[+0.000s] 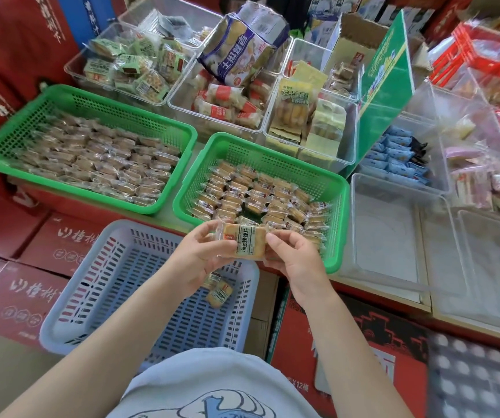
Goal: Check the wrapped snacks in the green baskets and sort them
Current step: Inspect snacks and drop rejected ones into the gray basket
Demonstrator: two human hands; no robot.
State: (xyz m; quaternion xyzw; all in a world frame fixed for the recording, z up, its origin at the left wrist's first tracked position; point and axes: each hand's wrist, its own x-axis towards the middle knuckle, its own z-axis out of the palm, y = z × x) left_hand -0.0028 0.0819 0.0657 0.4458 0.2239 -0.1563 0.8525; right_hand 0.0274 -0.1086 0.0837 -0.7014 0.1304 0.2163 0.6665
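both hands hold one clear-wrapped, tan rectangular snack with a printed label (244, 240) above the near rim of the smaller green perforated plastic basket (337, 236). the left hand (200, 254) pinches the packet's left end, fingers curled round it; the right hand (295, 260) pinches its right end between thumb and fingers. that basket is partly filled with similar wrapped snacks (260, 194), with a bare patch near its middle. a larger green perforated plastic basket (7, 137), just to the left, holds rows of wrapped snacks, blurred. below the hands sits a pale blue slotted plastic basket (98, 285) with two wrapped snacks (217, 289) lying in it. clear plastic bins (393, 230) stand to the right.
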